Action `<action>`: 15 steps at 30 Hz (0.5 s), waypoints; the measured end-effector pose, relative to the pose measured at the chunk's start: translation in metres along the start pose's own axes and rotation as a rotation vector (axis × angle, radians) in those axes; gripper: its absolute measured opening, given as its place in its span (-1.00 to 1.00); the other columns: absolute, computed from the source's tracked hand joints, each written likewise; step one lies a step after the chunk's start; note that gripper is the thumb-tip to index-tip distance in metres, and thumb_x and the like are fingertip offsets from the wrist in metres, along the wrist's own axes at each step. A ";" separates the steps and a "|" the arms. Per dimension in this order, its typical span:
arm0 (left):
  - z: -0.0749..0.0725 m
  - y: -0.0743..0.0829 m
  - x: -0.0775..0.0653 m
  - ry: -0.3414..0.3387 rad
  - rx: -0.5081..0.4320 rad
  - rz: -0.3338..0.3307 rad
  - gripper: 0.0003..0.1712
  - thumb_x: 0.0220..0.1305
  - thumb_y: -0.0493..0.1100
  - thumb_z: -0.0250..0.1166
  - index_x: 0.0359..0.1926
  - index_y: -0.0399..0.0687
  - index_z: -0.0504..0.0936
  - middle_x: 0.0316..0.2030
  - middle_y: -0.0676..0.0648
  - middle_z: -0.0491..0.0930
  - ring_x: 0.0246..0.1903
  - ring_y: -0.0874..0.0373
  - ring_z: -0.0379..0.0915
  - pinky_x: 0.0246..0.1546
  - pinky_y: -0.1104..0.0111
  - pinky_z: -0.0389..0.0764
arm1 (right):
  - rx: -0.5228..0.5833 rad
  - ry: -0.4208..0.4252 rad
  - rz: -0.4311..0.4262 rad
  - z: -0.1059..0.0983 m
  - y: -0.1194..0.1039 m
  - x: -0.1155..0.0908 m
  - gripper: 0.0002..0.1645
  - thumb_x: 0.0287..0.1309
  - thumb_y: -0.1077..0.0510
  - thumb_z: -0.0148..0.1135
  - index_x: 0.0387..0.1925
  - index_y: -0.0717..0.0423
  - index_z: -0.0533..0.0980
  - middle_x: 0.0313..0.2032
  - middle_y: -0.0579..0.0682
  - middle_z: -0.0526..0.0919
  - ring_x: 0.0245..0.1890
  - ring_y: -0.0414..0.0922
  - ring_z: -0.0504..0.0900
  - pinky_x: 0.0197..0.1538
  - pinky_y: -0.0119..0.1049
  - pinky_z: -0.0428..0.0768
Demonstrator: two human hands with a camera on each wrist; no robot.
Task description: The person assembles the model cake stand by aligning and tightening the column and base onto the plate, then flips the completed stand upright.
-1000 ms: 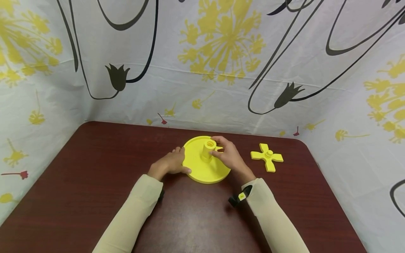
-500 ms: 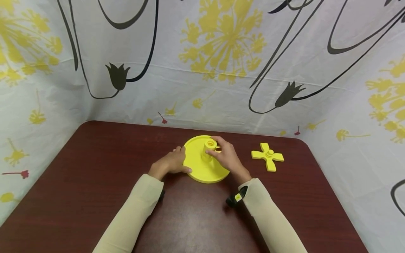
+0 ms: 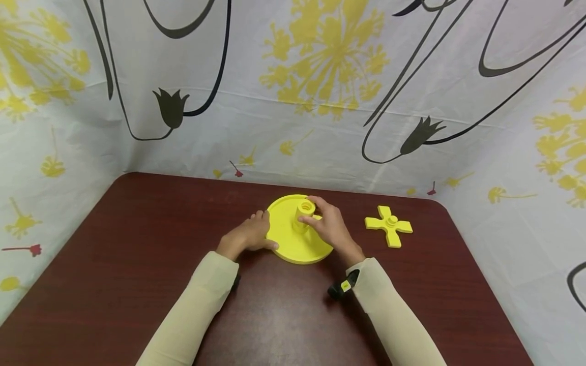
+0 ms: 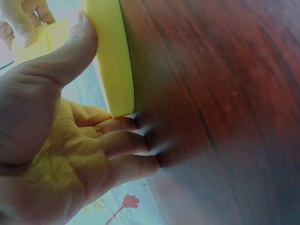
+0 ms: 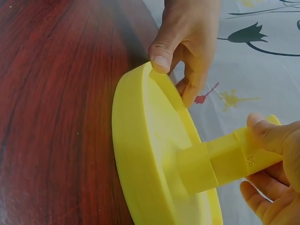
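Observation:
A yellow round base [image 3: 290, 246] with a raised rim lies on the dark table. From its middle rises a yellow hollow post [image 3: 302, 223], its top carrying ring-like steps inside. My left hand [image 3: 249, 233] holds the base's left edge, thumb on the rim and fingers against the side, fingertips down on the table in the left wrist view. Around the upper part of the post, my right hand [image 3: 331, 226] grips with thumb and fingers. A collar [image 5: 227, 157] with a small raised marking shows on the post in the right wrist view.
To the right of the base lies a yellow four-armed cross piece [image 3: 388, 227] with a round peg at its centre. Behind the reddish-brown table [image 3: 137, 244] hangs a white patterned sheet [image 3: 229, 127].
My right thumb has shifted left across the front of the post, and the hand has turned slightly with it. The left hand keeps its place at the rim.

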State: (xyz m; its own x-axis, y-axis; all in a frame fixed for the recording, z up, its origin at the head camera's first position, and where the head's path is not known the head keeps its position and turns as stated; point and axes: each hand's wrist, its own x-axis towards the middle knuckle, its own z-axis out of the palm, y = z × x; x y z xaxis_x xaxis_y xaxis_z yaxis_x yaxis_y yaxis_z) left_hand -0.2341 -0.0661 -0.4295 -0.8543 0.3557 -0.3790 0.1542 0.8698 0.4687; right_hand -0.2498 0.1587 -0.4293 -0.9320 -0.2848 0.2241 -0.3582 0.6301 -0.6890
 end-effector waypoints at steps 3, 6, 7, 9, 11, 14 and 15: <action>-0.001 -0.001 -0.001 -0.001 -0.001 0.001 0.15 0.31 0.13 0.32 0.53 -0.38 -0.17 0.51 -0.37 -0.08 0.51 -0.24 -0.11 0.47 0.01 0.06 | 0.018 -0.015 0.002 -0.001 0.001 0.001 -0.25 0.10 0.14 0.46 0.30 0.24 0.41 0.11 0.21 0.62 0.06 0.12 0.65 0.07 -0.05 0.64; -0.002 -0.002 -0.002 -0.008 -0.012 0.001 0.15 0.31 0.14 0.32 0.54 -0.36 -0.18 0.52 -0.36 -0.10 0.51 -0.24 -0.13 0.48 0.01 0.05 | 0.030 -0.021 -0.001 -0.004 0.004 0.000 -0.25 0.12 0.11 0.45 0.31 0.22 0.41 0.15 0.19 0.60 0.09 0.10 0.63 0.08 -0.03 0.63; -0.002 -0.001 -0.001 -0.010 -0.016 0.003 0.16 0.30 0.15 0.32 0.54 -0.36 -0.18 0.52 -0.36 -0.11 0.51 -0.24 -0.14 0.48 0.01 0.04 | 0.034 -0.018 0.001 -0.007 0.007 -0.001 -0.26 0.13 0.09 0.44 0.32 0.20 0.41 0.16 0.18 0.59 0.11 0.10 0.62 0.08 -0.02 0.63; -0.001 -0.001 -0.001 -0.016 -0.023 0.002 0.16 0.30 0.15 0.32 0.55 -0.34 -0.19 0.53 -0.35 -0.14 0.52 -0.23 -0.16 0.48 0.02 0.02 | 0.050 -0.006 0.010 -0.014 0.013 -0.004 -0.31 0.19 0.07 0.40 0.30 0.19 0.42 0.17 0.17 0.59 0.14 0.10 0.60 0.10 0.01 0.61; -0.001 -0.001 0.000 -0.017 -0.023 0.000 0.16 0.31 0.15 0.31 0.55 -0.34 -0.20 0.53 -0.34 -0.15 0.52 -0.22 -0.18 0.49 0.02 0.01 | 0.060 0.012 0.027 -0.022 0.022 -0.007 -0.37 0.24 0.04 0.35 0.28 0.16 0.44 0.17 0.16 0.59 0.17 0.10 0.59 0.11 0.03 0.60; -0.001 -0.002 0.000 -0.010 -0.019 0.001 0.16 0.30 0.14 0.32 0.54 -0.35 -0.19 0.53 -0.35 -0.14 0.52 -0.22 -0.16 0.48 0.02 0.02 | 0.058 0.054 0.070 -0.039 0.039 -0.013 -0.42 0.30 -0.02 0.29 0.26 0.13 0.45 0.17 0.14 0.59 0.17 0.10 0.58 0.13 0.04 0.59; -0.001 -0.002 0.000 -0.007 -0.017 0.001 0.16 0.30 0.14 0.32 0.54 -0.35 -0.18 0.53 -0.35 -0.13 0.52 -0.23 -0.15 0.48 0.02 0.03 | 0.054 0.072 0.089 -0.045 0.045 -0.015 -0.41 0.30 -0.05 0.29 0.26 0.13 0.45 0.17 0.15 0.59 0.17 0.10 0.58 0.13 0.05 0.58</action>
State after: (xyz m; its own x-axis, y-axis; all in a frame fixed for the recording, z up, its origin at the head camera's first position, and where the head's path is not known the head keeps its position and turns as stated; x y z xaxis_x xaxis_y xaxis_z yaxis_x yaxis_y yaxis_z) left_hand -0.2346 -0.0683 -0.4292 -0.8508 0.3593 -0.3835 0.1467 0.8632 0.4831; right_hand -0.2542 0.2236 -0.4325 -0.9622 -0.1759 0.2081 -0.2724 0.6100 -0.7441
